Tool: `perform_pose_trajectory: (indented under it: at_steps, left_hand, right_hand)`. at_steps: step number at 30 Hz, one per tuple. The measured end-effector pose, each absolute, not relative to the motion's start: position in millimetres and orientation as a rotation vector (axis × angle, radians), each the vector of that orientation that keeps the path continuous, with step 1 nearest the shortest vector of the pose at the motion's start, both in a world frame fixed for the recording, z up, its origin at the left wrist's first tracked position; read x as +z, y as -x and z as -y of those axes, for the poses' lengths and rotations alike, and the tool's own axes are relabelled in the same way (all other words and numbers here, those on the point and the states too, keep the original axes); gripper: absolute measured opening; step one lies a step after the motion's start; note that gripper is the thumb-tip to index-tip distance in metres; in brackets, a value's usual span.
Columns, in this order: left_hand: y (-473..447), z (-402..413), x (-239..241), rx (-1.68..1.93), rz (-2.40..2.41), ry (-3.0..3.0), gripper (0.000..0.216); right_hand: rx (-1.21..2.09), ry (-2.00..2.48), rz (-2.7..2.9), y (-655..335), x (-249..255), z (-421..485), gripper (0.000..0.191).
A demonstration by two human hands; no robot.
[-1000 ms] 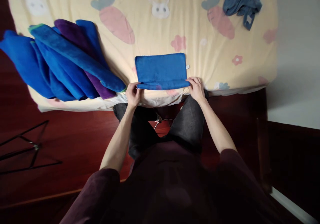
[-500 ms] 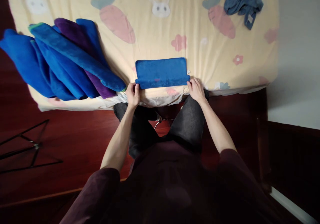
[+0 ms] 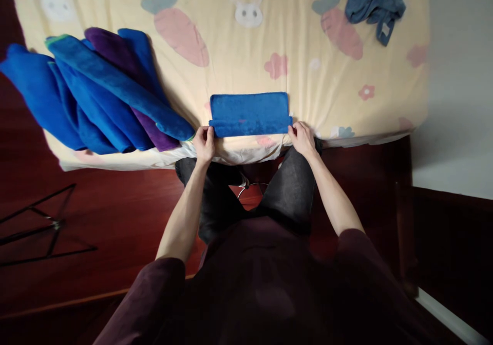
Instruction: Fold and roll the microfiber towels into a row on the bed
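Observation:
A blue towel (image 3: 249, 110) lies at the near edge of the bed, its near side folded over into a narrow strip. My left hand (image 3: 204, 142) is closed at the towel's near left corner, thumb and index finger pinching it. At the near right corner, my right hand (image 3: 302, 137) pinches the cloth in the same way. The towel's underside is hidden.
The bed (image 3: 239, 68) has a cream sheet with carrots and rabbits. Blue and purple towels (image 3: 115, 93) are heaped at left, close to my left hand. A crumpled grey-blue garment (image 3: 375, 3) lies at the far right. A black metal stand (image 3: 50, 224) is on the floor.
The towel's far edge has shifted slightly toward me and it lies a little flatter. Both hands keep nearly the same place at its corners.

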State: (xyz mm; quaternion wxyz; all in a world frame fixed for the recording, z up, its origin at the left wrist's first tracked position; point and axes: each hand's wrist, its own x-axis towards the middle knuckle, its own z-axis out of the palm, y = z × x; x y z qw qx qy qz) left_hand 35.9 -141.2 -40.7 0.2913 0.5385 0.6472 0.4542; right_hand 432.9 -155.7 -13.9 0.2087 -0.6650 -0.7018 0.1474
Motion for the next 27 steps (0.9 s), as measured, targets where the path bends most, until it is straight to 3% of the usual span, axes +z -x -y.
perform_pose_trajectory:
  at_steps: [15,23,27]
  left_hand:
    - [-36.2,141.7,-41.3,1.188,-1.715,-1.400,0.041]
    - [-38.5,139.4,-40.6,1.294,-1.790,-1.270,0.033]
    - [-39.1,144.1,-37.2,1.252,-1.804,-1.354,0.030]
  right_hand:
    - [0.521,1.980,1.936,-432.9,-11.9,153.3,0.034]
    - [0.546,1.943,1.671,-440.0,-10.5,155.0,0.040]
    - [0.515,1.836,1.648,-435.9,-1.6,160.0,0.033]
